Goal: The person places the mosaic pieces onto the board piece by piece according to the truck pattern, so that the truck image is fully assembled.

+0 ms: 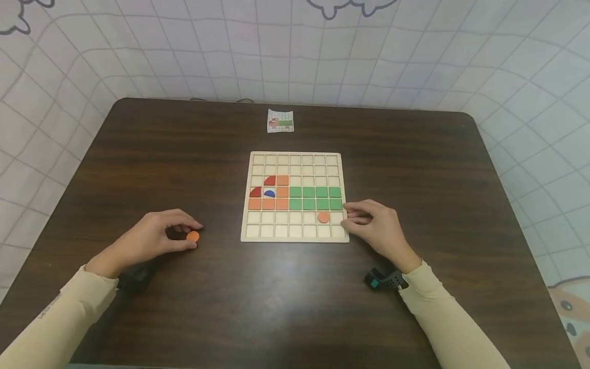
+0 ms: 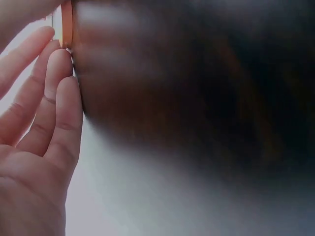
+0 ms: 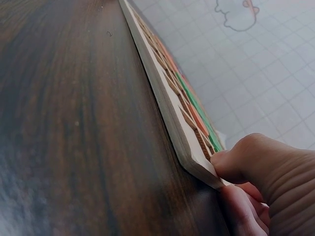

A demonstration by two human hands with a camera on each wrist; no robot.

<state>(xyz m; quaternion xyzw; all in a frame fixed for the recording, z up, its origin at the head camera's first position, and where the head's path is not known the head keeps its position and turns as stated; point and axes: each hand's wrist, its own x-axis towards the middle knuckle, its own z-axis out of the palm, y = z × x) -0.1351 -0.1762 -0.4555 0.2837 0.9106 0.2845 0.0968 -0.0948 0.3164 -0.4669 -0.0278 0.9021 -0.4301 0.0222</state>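
A pale wooden grid board [image 1: 295, 239] lies in the middle of the table, also seen edge-on in the right wrist view. It bears orange squares [image 1: 282, 191], green squares [image 1: 315, 198], red quarter-circles [image 1: 270, 181], a blue half-circle [image 1: 269, 193] and an orange disc [image 1: 323, 217] in a lower cell. Left of the board, my left hand [image 1: 159, 231] pinches a second orange disc [image 1: 192, 237] between thumb and fingertips, just over the table; its edge shows in the left wrist view. My right hand [image 1: 379, 225] holds the board's right edge, thumb near the lower corner.
Behind the board lies a small printed card [image 1: 280, 122] with a coloured grid picture. The dark wooden table [image 1: 295, 297] stands against grid-patterned cloth [image 1: 295, 51] at the back and sides. A dark watch band [image 1: 387, 280] hangs at the right wrist.
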